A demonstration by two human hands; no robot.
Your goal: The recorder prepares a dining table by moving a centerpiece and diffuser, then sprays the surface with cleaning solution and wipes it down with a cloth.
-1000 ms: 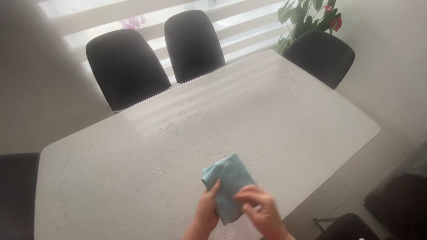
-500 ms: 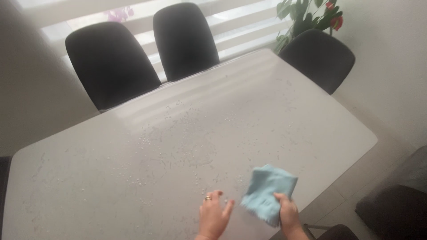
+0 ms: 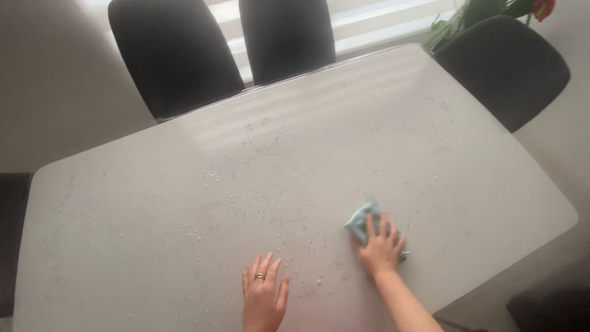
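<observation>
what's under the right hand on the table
A light blue cloth lies under the right hand, pressed flat on the white table. Only its upper left edge shows; the hand covers the rest. The left hand rests bare on the table.

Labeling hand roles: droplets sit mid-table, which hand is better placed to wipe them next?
Right. The right hand already presses the blue cloth flat on the table, beside the droplets. The left hand lies bare, palm down.
</observation>
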